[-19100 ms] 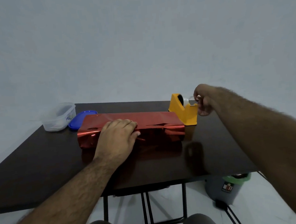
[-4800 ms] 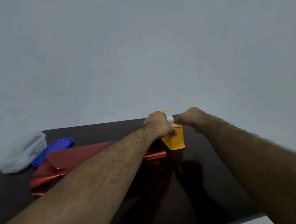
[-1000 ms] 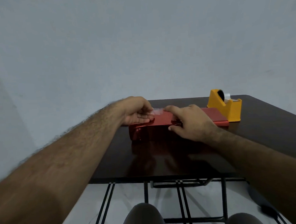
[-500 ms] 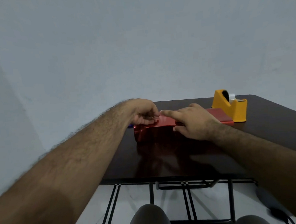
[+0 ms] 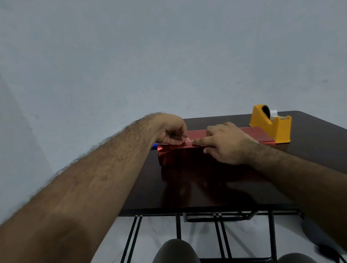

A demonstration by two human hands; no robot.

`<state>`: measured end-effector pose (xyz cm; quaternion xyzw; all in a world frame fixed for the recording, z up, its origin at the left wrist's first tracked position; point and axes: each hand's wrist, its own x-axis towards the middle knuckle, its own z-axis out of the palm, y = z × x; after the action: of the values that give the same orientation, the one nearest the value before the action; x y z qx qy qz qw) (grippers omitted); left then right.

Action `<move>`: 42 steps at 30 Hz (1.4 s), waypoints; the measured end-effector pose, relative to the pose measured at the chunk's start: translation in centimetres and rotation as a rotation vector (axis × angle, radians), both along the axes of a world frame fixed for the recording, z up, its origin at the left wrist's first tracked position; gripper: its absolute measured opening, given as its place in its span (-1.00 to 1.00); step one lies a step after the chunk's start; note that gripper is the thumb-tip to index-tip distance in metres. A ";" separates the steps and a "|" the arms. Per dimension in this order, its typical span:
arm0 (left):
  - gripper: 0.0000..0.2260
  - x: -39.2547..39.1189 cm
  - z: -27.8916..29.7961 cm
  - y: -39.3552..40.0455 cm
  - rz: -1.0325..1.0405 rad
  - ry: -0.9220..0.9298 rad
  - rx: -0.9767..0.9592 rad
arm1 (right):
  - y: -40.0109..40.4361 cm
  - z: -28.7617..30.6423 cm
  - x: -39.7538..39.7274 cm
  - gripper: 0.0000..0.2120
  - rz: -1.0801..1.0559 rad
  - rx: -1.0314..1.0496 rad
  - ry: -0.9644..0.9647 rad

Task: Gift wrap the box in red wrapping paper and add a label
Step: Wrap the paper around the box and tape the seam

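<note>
1. One red-wrapped box (image 5: pixel 178 156), one yellow tape dispenser (image 5: pixel 272 124) and two hands show on one dark table (image 5: pixel 314 158); a sliver of something blue (image 5: pixel 154 145) peeks out just behind the box's left end
2. No writing or brand can be read on the box or the dispenser
3. The box is long and low, covered in glossy red paper that mirrors in the tabletop; its left end shows creased folds
4. It lies across the middle of the table, its right end just beside the dispenser, which stands near the far right corner
5. The left hand (image 5: pixel 171 131) has its fingers curled at the box's top left end, pinching a small clear strip of tape (image 5: pixel 188 140)
6. The right hand (image 5: pixel 224 143) rests on the box top, forefinger stretched straight and pressing the paper beside the tape
</note>
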<state>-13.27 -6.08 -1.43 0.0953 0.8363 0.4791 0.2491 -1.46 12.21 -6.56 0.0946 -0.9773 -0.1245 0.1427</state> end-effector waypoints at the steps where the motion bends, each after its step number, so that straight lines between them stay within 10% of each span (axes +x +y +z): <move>1: -0.90 0.1 0.1 0.1 0.002 0.010 -0.010 | 0.0 0.1 -0.1 -0.52 -0.003 -0.007 -0.014; 25: -0.85 1.4 1.9 2.1 -0.136 0.483 -0.762 | -0.5 1.0 -0.5 -0.55 -0.023 -0.085 -0.135; 42: -0.55 -0.2 0.4 -2.3 0.016 0.438 -0.517 | 0.2 -0.5 0.3 -0.42 -0.014 -0.260 0.030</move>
<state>-13.48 -8.37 -0.99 0.1231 0.9644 0.2215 0.0758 -1.20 12.41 -7.02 0.0664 -0.9836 0.0008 0.1675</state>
